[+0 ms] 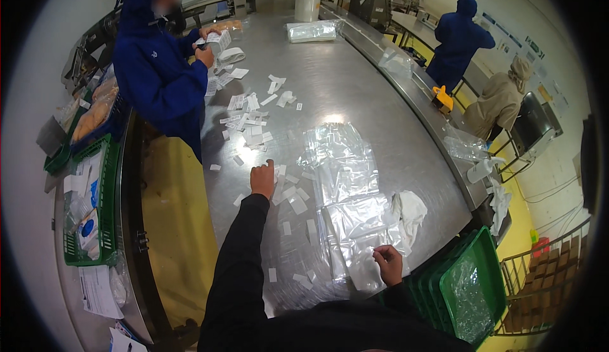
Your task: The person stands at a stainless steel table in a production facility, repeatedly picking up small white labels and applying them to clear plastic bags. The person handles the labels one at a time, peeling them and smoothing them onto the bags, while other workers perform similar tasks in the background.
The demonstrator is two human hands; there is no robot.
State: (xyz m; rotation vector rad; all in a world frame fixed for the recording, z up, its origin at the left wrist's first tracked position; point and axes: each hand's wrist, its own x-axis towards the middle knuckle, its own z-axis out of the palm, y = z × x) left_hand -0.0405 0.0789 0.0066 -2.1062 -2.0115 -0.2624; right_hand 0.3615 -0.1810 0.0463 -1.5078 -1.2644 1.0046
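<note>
My left hand is stretched over the steel table with fingers curled and the forefinger reaching forward. White paper labels lie beside and beneath it, and whether one is between the fingers is hidden. Near the front edge, my right hand pinches the edge of a clear plastic bag. That bag rests by a stack of flat clear bags running up the table's middle. A crumpled white cloth lies just beyond my right hand.
Across the table's left side, a person in blue handles a strip of labels. Stacked green crates stand at my right; another green crate sits at left. A plastic roll and an orange tape dispenser are farther off.
</note>
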